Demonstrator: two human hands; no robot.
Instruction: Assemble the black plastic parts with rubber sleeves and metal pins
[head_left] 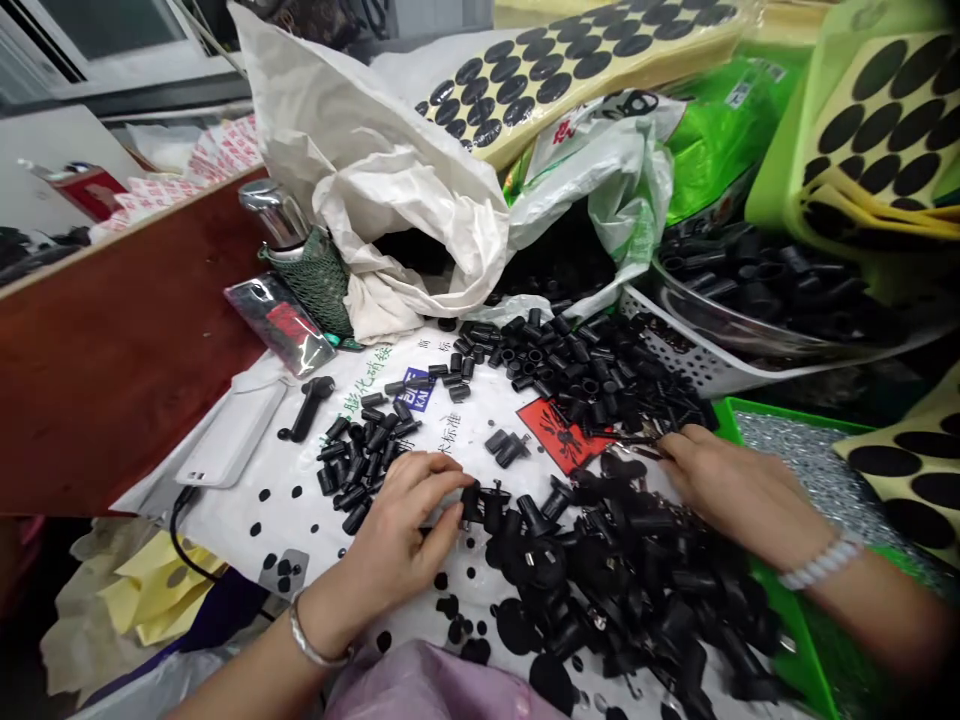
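My left hand is closed, thumb and fingertips together at a short black plastic tube. Just beyond it stands a black part with a flat round flange. My right hand reaches in from the right, its fingers pinched at thin, dark metallic pieces that I cannot make out clearly. Between and below the hands spreads a heap of black flanged parts, some with metal bits. Loose black tubes lie left of centre, and a larger pile of them lies farther back.
An open white sack and a green-white bag stand behind. At right are a clear bowl of black tubes and a green tray of small metal pieces. A white power bank with a cable lies left.
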